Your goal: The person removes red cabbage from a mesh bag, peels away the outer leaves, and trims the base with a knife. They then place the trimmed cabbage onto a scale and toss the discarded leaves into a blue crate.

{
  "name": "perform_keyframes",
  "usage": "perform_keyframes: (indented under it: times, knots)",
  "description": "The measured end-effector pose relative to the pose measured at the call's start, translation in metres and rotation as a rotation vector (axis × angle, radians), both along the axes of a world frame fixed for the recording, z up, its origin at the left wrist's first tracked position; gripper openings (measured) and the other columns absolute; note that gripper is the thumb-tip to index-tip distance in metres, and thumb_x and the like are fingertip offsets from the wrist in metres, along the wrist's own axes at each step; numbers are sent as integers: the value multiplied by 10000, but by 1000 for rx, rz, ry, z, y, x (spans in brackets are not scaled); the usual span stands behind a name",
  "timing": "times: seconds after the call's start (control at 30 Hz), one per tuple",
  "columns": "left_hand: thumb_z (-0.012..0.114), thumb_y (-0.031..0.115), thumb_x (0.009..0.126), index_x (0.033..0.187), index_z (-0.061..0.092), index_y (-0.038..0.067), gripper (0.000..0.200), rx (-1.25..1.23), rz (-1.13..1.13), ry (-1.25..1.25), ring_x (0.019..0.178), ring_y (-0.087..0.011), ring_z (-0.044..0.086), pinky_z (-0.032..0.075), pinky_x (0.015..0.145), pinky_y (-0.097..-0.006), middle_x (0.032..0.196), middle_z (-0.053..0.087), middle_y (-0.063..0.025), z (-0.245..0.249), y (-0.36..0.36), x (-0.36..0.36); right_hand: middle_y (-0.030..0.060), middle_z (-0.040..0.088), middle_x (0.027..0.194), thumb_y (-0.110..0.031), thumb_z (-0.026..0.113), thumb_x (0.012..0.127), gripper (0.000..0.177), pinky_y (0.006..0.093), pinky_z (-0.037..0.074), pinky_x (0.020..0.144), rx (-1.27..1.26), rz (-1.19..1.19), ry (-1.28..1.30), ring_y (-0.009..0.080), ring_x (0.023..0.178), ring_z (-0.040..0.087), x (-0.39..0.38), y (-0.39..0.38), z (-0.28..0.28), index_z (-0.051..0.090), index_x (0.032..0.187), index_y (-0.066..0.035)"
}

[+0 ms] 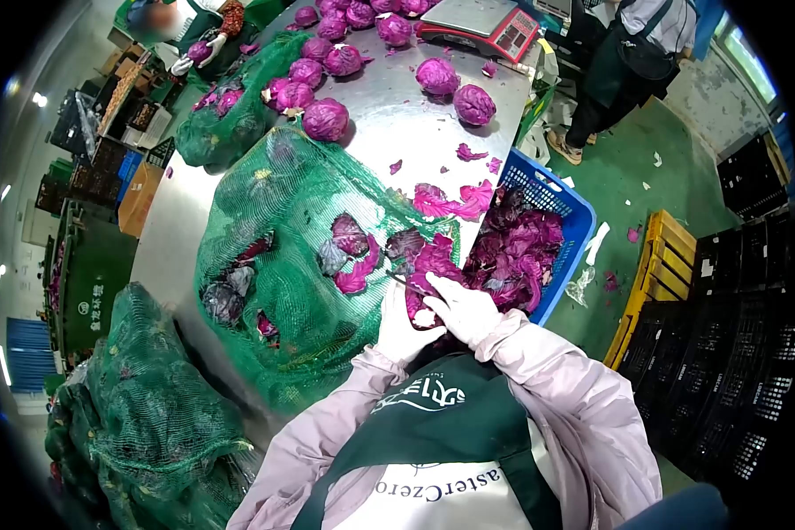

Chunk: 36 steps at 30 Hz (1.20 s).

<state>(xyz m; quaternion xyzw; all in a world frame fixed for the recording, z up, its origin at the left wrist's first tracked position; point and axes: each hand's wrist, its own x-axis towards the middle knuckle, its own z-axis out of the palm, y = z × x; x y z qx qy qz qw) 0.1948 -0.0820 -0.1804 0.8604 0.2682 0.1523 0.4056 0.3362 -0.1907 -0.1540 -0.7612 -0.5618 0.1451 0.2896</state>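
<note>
Both my gloved hands meet at the table's near edge around a red cabbage (417, 306). My left hand (402, 322) wraps its lower left side, with a thin dark tool near the fingertips. My right hand (461, 307) presses on the cabbage from the right, fingers bent over it. A pale cut spot shows between the hands. Loose purple leaves (437, 256) lie just beyond them. To the left spreads a green net bag (283, 221) with dark leaves on and in it. A blue crate (579, 231) full of purple leaves stands at the right.
Several red cabbages (326, 119) lie on the steel table (384, 115). A red scale (481, 31) is at the back. Full net bags (155, 389) stand lower left. Black crates (724, 327) and a yellow pallet (654, 274) are right. Two other people stand beyond the table.
</note>
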Motion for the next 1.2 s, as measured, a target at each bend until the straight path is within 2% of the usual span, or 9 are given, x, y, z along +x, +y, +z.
perform_keyframes:
  times: [0.1, 0.17, 0.4, 0.53, 0.63, 0.8, 0.97, 1.07, 1.2]
  knots:
    - [873, 329, 532, 1419, 262, -2, 1127, -143, -7, -46, 1288, -387, 338, 310, 1075, -448, 1389, 355, -220, -4, 3, -1, 101, 585, 1260, -408, 495, 935, 490, 331, 505, 853, -1, 0, 37, 256, 1030, 628, 6, 0, 9, 490, 1340, -131]
    - [874, 319, 530, 1421, 258, -3, 1129, -202, -21, -65, 1291, -389, 337, 310, 1077, -445, 1394, 352, -220, -1, 4, 0, 121, 612, 1178, -389, 497, 929, 435, 359, 528, 765, -29, -78, 101, 288, 926, 647, 6, 4, -3, 511, 1284, -137]
    - [865, 297, 540, 1417, 240, -17, 1122, 101, -11, 63, 1323, -400, 294, 280, 1108, -437, 1416, 301, -254, 19, -8, 2, 171, 651, 871, -339, 491, 907, 306, 430, 505, 733, -88, -358, 129, 354, 831, 629, 45, 19, -19, 601, 1050, -92]
    - [856, 308, 542, 1409, 241, -24, 1113, 75, -19, 54, 1320, -399, 288, 267, 1114, -439, 1420, 298, -244, 28, -12, -6, 199, 665, 912, -417, 555, 867, 465, 446, 505, 744, -244, -552, 157, 366, 853, 642, 76, -10, -63, 545, 1206, -99]
    - [860, 289, 525, 1409, 242, -21, 1121, 107, -45, 117, 1324, -398, 286, 262, 1117, -441, 1419, 299, -242, 29, -18, -1, 183, 666, 909, -480, 593, 834, 586, 429, 511, 752, -146, -342, 358, 359, 840, 651, 33, -6, 32, 490, 1291, -129]
    - [858, 245, 521, 1419, 231, -9, 1124, 187, -168, 122, 1331, -412, 280, 245, 1121, -456, 1410, 305, -248, 33, -22, 10, 77, 666, 798, -400, 571, 872, 285, 362, 516, 638, 126, -215, 194, 274, 718, 654, 14, 4, 18, 640, 1019, -165]
    - [862, 246, 524, 1419, 223, -17, 1130, 200, -136, 103, 1337, -408, 276, 240, 1127, -448, 1413, 303, -247, 27, -24, 3, 147, 658, 815, -276, 536, 853, 211, 422, 511, 665, 10, -289, 176, 337, 744, 642, 54, -12, -19, 634, 822, -92]
    - [875, 251, 515, 1428, 226, 16, 1144, 165, -135, 72, 1338, -419, 279, 271, 1118, -440, 1455, 256, -246, 27, -21, -13, 142, 661, 791, -318, 551, 867, 234, 425, 509, 674, -186, -448, 50, 332, 759, 644, 85, -43, -77, 621, 919, -101]
    - [871, 199, 508, 1425, 251, 32, 1120, 170, -163, 61, 1335, -437, 280, 292, 1105, -462, 1469, 223, -255, 30, -24, -18, 158, 681, 904, -495, 597, 839, 544, 390, 517, 747, -66, -305, 373, 331, 839, 660, 44, -29, 16, 540, 1259, -155]
